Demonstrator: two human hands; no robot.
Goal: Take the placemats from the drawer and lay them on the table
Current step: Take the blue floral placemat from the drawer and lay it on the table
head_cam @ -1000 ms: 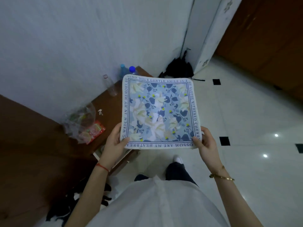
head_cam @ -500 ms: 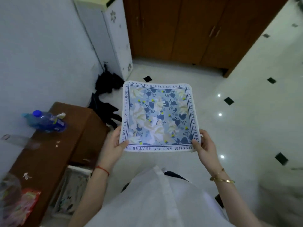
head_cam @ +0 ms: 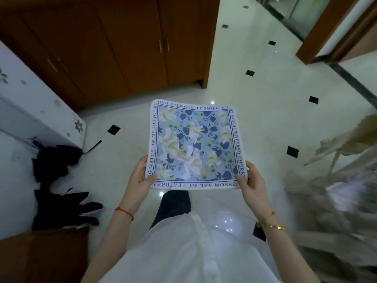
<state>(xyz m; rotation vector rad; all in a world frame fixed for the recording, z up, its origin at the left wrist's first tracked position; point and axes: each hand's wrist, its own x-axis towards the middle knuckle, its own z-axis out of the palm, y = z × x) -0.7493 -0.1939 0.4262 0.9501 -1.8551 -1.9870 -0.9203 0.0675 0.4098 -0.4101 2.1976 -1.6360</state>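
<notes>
A square placemat (head_cam: 193,146) with a blue and white flower print and a lettered border is held flat at chest height over the floor. My left hand (head_cam: 140,176) grips its near left corner, thumb on top. My right hand (head_cam: 252,180) grips its near right corner the same way. Whether more than one mat lies in the stack cannot be told. No drawer shows; at the right edge a blurred surface under a beige cloth (head_cam: 336,190) may be the table.
A brown wooden cupboard (head_cam: 122,48) with closed doors stands ahead. A white flowered cabinet (head_cam: 30,107) is at the left, black cloth (head_cam: 59,180) heaped on the floor below it. The brown low unit's corner (head_cam: 40,254) is at bottom left. Glossy white tiles (head_cam: 275,109) stretch toward a doorway (head_cam: 330,27) at top right.
The view has swung to the right, away from the low brown unit and its bottles, toward the cupboard and the cloth-covered surface. Both hands keep the same hold on the placemat.
</notes>
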